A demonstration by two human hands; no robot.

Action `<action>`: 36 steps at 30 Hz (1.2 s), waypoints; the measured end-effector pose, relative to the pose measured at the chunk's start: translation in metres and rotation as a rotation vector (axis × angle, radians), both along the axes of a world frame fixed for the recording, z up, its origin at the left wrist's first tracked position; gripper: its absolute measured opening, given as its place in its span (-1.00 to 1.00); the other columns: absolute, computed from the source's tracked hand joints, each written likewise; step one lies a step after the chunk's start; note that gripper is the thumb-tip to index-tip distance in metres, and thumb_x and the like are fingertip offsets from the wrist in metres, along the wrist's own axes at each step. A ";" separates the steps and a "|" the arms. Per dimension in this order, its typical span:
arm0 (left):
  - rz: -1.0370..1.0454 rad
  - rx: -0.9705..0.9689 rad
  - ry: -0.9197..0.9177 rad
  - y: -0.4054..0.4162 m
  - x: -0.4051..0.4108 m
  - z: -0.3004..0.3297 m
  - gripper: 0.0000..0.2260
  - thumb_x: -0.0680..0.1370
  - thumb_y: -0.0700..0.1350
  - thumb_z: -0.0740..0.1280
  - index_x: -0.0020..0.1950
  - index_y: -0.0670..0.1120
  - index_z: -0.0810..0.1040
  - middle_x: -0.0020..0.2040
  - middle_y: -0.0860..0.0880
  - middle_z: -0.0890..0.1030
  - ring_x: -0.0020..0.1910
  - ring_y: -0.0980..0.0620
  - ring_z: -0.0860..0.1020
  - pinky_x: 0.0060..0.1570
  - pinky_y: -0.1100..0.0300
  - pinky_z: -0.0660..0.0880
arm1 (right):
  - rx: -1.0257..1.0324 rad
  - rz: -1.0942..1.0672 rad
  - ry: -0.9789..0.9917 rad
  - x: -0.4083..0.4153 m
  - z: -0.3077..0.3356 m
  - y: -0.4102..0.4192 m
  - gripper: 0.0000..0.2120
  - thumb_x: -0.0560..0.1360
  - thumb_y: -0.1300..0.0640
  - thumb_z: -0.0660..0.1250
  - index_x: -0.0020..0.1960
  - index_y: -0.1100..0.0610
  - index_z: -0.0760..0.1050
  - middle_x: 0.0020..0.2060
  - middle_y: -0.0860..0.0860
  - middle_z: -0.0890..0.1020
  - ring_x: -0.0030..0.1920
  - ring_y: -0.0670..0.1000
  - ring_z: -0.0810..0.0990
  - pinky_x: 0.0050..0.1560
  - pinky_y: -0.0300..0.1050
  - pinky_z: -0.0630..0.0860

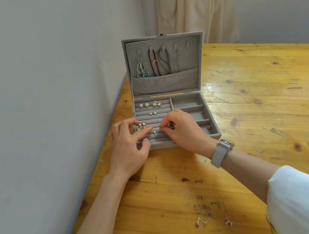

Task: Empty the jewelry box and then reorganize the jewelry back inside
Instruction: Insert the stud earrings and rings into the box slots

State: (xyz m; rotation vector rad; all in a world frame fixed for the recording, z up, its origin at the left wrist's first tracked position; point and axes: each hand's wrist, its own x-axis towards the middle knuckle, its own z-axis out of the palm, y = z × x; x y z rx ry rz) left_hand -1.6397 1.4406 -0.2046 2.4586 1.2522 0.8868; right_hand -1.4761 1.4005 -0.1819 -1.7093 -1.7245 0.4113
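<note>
**Refill well under way, a few earrings still out on the bench**

The jewelry box point(169, 99) stands open on the bench point(245, 106), directly under both hands and against the wall on the person's left. It is grey and velvet-lined, with its lid point(164, 63) upright. Inside the lid, necklaces point(160, 62) hang from small hooks, their ends tucked into a fabric pocket. The padded ring rolls point(153, 115) on the left of the tray hold a pair of pearl studs point(143, 105) and some silver heart pieces point(156, 103) beyond the fingertips, with another small heart pair point(153, 113) one row nearer. The divided compartments point(191, 108), past the right hand, look mostly bare, though small items at their edge are too tiny to name.

The left hand point(128, 145) rests on the rolls, its forefinger stretched across a row and its other fingers loosely curled beside a cluster of silver pieces point(141, 127); it seems to steady rather than grip. The right hand point(182, 131), wearing a grey wristwatch point(222, 152), pinches something very small at its fingertips and presses it toward a slot; what it is I cannot tell.

Judging by the filled rows, emptying is done and restocking is more than half complete. Left to place: the stud earrings point(200, 223) and another small earring point(228, 221) lying on the bench, near the right elbow and well apart from the box.
</note>
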 end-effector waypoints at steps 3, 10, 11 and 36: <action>-0.006 0.057 0.053 -0.001 -0.001 -0.002 -0.66 0.43 0.00 0.14 0.07 0.06 0.63 0.06 -0.02 0.47 0.13 0.02 0.28 0.08 0.10 0.21 | 0.007 0.010 -0.037 -0.001 -0.005 0.003 -0.95 0.45 0.24 0.33 -0.14 0.20 0.56 -0.17 0.02 0.60 -0.05 0.03 0.44 0.05 -0.06 0.34; 0.011 0.162 0.125 -0.003 -0.002 -0.004 -0.71 0.44 -0.02 0.18 -0.01 0.01 0.66 0.02 -0.05 0.51 0.11 -0.03 0.33 0.05 0.10 0.23 | 0.041 0.016 -0.085 -0.002 -0.008 0.009 -0.95 0.42 0.20 0.38 -0.17 0.15 0.61 -0.15 -0.01 0.54 -0.08 -0.04 0.34 0.00 -0.12 0.28; 0.013 0.166 0.123 -0.003 -0.002 -0.003 -0.71 0.44 -0.03 0.18 -0.01 0.01 0.66 0.02 -0.05 0.51 0.10 -0.04 0.34 0.05 0.11 0.23 | 0.036 0.014 -0.084 -0.001 -0.007 0.009 -0.95 0.42 0.18 0.38 -0.15 0.13 0.63 -0.15 -0.04 0.50 -0.08 -0.06 0.30 0.00 -0.12 0.27; -0.004 0.203 0.169 -0.005 -0.001 -0.005 -0.71 0.47 0.00 0.18 0.01 -0.01 0.66 0.03 -0.07 0.53 0.11 -0.04 0.33 0.04 0.09 0.22 | 0.138 0.086 -0.545 0.006 -0.007 -0.013 -0.65 0.44 0.09 0.06 -0.09 0.08 0.63 -0.25 0.02 0.53 -0.18 0.08 0.45 -0.24 -0.05 0.38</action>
